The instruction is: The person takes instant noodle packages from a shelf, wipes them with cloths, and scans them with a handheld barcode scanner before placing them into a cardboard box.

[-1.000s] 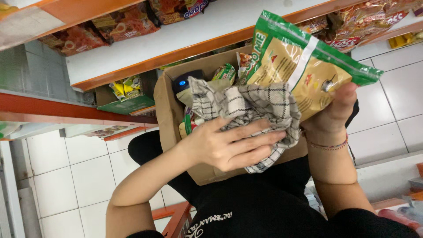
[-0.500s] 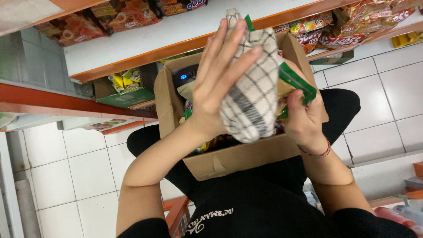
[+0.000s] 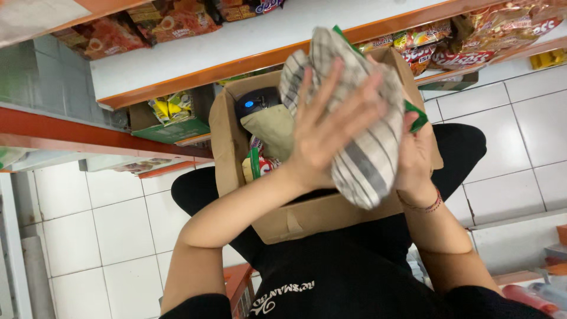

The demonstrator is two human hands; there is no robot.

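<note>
left hand (image 3: 331, 127) spread flat on grey-white checked cloth (image 3: 360, 147) | right hand (image 3: 413, 156) grips green snack packet (image 3: 415, 115) behind it, over open brown cardboard box (image 3: 307, 218) on lap | tip: keep cloth pressed flat, support packet from behind

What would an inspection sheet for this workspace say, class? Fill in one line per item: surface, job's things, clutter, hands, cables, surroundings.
Surface: open brown cardboard box on the person's lap, above white floor tiles.
Job's things: grey-and-white checked cloth pressed over a green snack packet.
Clutter: more packets and a dark device inside the box.
Hands: left hand flat on the cloth, fingers spread; right hand supports the packet.
Cables: nothing seen.
Surroundings: orange-edged shop shelves stocked with red snack bags.
</note>
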